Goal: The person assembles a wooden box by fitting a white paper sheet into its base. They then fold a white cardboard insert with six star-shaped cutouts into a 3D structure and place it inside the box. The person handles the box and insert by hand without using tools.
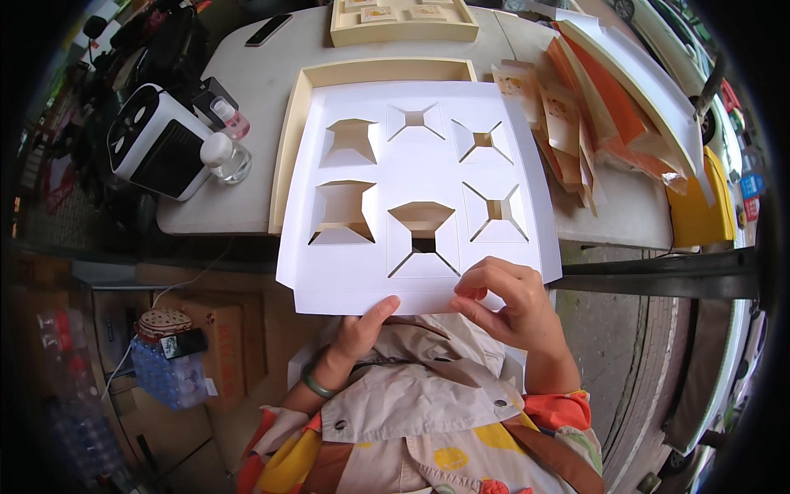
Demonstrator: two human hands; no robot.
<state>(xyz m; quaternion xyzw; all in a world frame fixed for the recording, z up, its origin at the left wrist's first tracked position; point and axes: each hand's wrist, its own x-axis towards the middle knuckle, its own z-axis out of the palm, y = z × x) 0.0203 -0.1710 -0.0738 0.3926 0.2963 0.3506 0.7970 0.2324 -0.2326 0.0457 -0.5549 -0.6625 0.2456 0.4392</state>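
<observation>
White card [420, 177], six flapped openings [414, 120]; left fingers [385, 308] grip it; right fingers [475, 281] bent, hold unclear.

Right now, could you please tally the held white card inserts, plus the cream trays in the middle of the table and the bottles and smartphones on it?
White card insert, held by the left hand: 1
Cream trays: 2
Bottles, one pink spray bottle and one clear, white-capped bottle: 2
Smartphone: 1
Total: 6
</observation>
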